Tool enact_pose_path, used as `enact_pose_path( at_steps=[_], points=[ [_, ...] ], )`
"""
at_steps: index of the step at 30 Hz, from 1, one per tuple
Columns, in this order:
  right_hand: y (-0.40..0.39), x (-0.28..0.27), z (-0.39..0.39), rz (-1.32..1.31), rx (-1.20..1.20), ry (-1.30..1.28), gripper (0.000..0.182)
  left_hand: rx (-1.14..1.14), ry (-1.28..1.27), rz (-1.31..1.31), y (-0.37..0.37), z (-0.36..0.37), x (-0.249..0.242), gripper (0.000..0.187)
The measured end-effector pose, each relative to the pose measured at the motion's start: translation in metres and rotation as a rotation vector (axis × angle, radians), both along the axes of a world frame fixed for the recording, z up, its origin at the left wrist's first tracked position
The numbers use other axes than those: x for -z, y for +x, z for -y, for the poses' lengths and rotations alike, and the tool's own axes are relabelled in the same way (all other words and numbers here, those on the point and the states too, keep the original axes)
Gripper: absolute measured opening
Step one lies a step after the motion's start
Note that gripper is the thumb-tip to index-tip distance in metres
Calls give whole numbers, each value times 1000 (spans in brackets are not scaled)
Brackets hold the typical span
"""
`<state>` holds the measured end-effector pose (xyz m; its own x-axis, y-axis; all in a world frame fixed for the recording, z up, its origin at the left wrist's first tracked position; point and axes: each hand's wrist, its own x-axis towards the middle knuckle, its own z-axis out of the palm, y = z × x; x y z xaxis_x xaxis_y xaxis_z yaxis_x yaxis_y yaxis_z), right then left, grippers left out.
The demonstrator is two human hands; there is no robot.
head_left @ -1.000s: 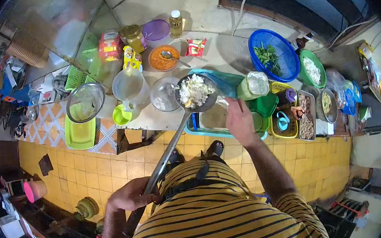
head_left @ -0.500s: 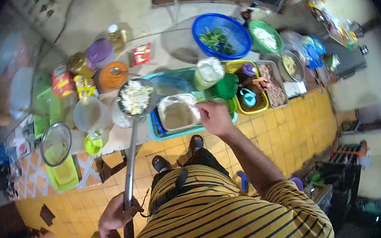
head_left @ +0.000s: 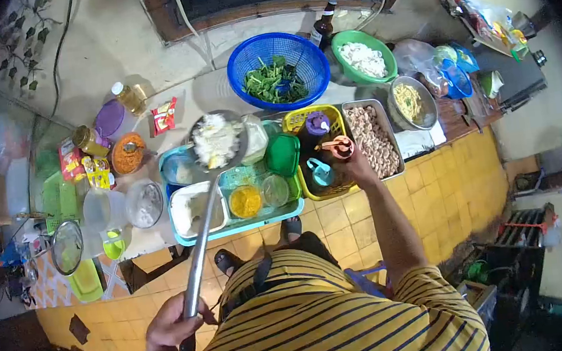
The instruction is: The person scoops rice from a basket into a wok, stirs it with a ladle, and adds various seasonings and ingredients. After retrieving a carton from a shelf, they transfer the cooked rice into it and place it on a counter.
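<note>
My left hand (head_left: 174, 321) is closed around the metal handle of a long ladle (head_left: 200, 261). Its round bowl, heaped with crumbly white food (head_left: 216, 141), hovers over the turquoise tray (head_left: 292, 209). My right hand (head_left: 362, 170) reaches to the right edge of the yellow basket (head_left: 307, 190), its fingers closed at a bottle with an orange-red top (head_left: 339, 147). Part of that bottle is hidden by the hand. A purple-capped bottle (head_left: 317, 124) and a light-blue-topped container (head_left: 321, 172) share the basket. Just right is a metal tray of chopped meat (head_left: 372, 139).
The turquoise tray carries a white tub (head_left: 191, 210), a tub of yellow powder (head_left: 245, 202) and a green lid (head_left: 283, 154). Behind stand a blue colander of leaves (head_left: 240, 86), a green bowl (head_left: 390, 66) and a dark bottle (head_left: 324, 26). Orange paste (head_left: 128, 158) sits left.
My right hand has moved right, from the white tub to the orange-topped bottle in the yellow basket. The view has shifted right. My left hand still holds the loaded ladle.
</note>
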<state>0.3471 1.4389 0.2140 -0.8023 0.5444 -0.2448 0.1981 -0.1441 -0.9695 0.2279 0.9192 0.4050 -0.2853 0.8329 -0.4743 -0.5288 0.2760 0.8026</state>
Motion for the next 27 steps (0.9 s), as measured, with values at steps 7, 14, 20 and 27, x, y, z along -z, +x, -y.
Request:
enact_pose_path(
  at_steps=[7, 14, 20, 27],
  points=[
    [-19, 29, 2, -98, 39, 315, 58, 230, -101, -238, 20, -73, -13, 17],
    [-17, 20, -6, -180, 10, 326, 55, 312, -145, -415, 26, -88, -12, 15],
    [-19, -101, 2, -421, 243, 515, 62, 347, -100, -492, 9, -77, -1, 18],
    [-63, -191, 6, 0, -247, 1462, 75, 424, -166, -437, -21, -58, -4, 19]
  ],
)
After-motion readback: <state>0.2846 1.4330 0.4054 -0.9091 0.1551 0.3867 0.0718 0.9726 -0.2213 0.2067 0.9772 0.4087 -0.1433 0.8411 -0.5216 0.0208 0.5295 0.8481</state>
